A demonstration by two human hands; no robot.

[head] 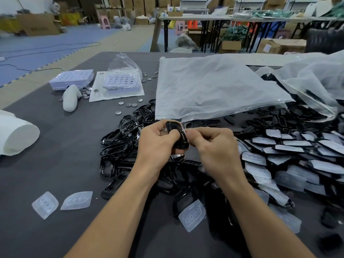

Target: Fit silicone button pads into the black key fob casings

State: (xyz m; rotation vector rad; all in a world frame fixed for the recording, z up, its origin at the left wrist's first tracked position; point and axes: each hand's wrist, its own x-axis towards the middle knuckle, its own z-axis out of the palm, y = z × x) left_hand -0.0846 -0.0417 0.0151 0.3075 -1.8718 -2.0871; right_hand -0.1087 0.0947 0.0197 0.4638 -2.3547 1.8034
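near edge: three silicone pads (76, 200) lie loose on the grey table (65, 164), two at left and one between the forearms. centre: left hand (156, 144) and right hand (214, 146), fingers curled, together clasp one black casing (178, 135) above a heap of empty casings (119, 146); padded casings (288, 151) spread rightward. far: one plastic bag (208, 86), two perforated trays (71, 78).
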